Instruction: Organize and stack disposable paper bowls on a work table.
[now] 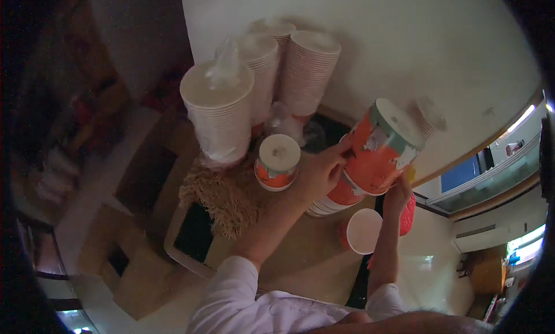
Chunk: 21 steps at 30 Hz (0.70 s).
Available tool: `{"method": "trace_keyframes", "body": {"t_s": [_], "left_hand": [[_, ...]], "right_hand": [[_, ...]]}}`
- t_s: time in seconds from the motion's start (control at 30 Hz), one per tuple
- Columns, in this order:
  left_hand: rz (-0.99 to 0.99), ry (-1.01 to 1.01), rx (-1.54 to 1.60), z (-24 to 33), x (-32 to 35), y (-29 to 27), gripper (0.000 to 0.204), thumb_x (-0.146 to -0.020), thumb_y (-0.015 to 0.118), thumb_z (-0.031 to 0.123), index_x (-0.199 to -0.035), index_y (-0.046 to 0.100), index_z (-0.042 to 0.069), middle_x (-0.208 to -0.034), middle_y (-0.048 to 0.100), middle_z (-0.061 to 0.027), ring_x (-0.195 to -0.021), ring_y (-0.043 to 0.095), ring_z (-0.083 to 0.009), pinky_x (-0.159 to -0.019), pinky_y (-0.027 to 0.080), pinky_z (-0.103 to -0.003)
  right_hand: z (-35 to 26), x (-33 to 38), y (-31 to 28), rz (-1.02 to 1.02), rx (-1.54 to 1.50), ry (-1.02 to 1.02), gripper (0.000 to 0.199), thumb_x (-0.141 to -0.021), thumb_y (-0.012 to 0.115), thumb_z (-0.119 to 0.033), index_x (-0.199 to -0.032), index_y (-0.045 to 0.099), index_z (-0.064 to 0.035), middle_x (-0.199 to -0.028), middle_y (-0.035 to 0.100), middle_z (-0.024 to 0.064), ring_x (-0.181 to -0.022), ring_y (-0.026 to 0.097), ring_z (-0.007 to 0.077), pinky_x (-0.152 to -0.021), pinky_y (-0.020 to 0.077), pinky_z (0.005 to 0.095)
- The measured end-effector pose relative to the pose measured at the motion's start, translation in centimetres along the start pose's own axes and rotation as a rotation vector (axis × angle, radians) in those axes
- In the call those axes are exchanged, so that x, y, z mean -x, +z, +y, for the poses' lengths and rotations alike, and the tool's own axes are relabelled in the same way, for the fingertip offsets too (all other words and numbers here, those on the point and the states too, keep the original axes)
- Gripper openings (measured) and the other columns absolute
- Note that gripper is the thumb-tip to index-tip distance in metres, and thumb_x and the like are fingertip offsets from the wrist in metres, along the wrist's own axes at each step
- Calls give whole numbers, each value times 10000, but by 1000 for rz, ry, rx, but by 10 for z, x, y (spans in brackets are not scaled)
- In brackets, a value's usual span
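Note:
Both my hands are on an orange paper tub (378, 152) with a green band, held bottom end up and tilted. My left hand (324, 171) grips its left side, fingers curled against the wall. On the other side, near the lower rim, my right hand (398, 195) is closed on the same tub. Directly below it is a stack of similar orange tubs (342, 195) with white rims, partly hidden by the held tub and my left hand. An upright tub (364, 231) with a white inside stands near my right forearm. To the left of my left hand sits a smaller upturned tub (278, 156).
Tall stacks of white-rimmed tubs in clear plastic (217, 111) stand at the back left of the table (306, 259). A brown fringed cloth (225, 204) lies before them. Something red and perforated (407, 215) is beyond my right wrist. Cardboard boxes (139, 270) are at left.

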<state>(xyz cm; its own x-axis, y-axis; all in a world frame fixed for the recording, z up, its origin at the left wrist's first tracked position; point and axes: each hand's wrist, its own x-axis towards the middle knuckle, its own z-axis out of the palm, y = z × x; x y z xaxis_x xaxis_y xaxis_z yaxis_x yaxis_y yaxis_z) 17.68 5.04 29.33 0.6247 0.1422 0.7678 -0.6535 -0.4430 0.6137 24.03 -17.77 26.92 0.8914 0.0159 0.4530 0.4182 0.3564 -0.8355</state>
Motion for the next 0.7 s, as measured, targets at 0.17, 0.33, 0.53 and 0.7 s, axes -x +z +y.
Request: {"method": "trace_keyframes", "body": {"t_s": [0.17, 0.33, 0.53, 0.7], "left_hand": [[-142, -429, 198, -6, 37, 9, 161, -622, 569, -23, -749, 512, 57, -1129, 476, -145, -848, 521, -312, -668, 433, -365], [278, -226, -291, 0, 85, 36, 231, -659, 563, -20, -860, 493, 71, -910, 516, -106, -746, 522, -245, -621, 419, -349], [508, -819, 629, -6, 122, 68, 184, -802, 515, 75, -961, 424, 58, -788, 475, -25, -652, 487, -89, -544, 409, -217], [498, -1001, 732, -5, 116, 65, 137, -818, 512, 126, -919, 479, 39, -677, 497, -7, -528, 456, -70, -457, 386, -205]], "right_hand": [[18, 16, -7, 64, -133, 133, 282, -828, 467, -176, -1053, 491, -8, -1034, 512, 75, -951, 494, 173, -836, 383, 315], [30, 32, -5, 57, -129, 79, 229, -765, 571, -165, -965, 570, -53, -947, 560, 40, -881, 534, 168, -769, 436, 307], [30, 38, 3, 87, -195, 148, 216, -739, 591, -176, -929, 578, -74, -923, 563, 32, -848, 547, 182, -732, 464, 322], [47, 41, -28, 91, -195, 209, 212, -752, 577, -182, -918, 565, -51, -881, 565, 41, -808, 558, 178, -707, 470, 317]]}}
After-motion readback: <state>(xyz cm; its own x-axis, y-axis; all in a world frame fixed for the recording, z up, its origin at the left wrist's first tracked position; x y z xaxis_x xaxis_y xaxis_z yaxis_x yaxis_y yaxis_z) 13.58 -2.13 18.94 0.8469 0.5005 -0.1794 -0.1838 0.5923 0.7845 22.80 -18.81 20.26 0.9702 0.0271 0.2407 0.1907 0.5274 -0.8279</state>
